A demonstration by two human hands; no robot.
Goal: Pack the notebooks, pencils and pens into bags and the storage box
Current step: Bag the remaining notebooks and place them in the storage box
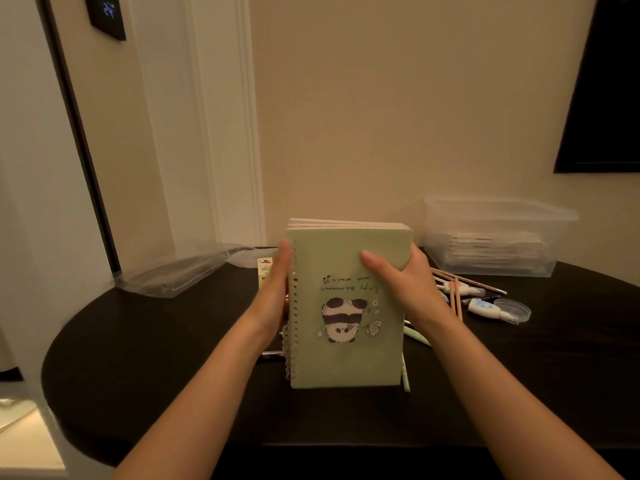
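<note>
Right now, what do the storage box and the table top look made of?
Storage box: clear plastic, slightly hazy; the stacked contents show through its wall. Table: dark, near-black, smooth low-sheen top, possibly wood or laminate; no grain visible.

The notebooks [349, 306] show a pale green cover with a black-and-white panda drawing and dark handwritten lettering; their page edges are pinkish cream. The table [156, 358] is very dark brown, almost black. The storage box [491, 237] is clear plastic. The pencils [456, 299] are light wood colour, the pens [417, 336] pale green.
</note>
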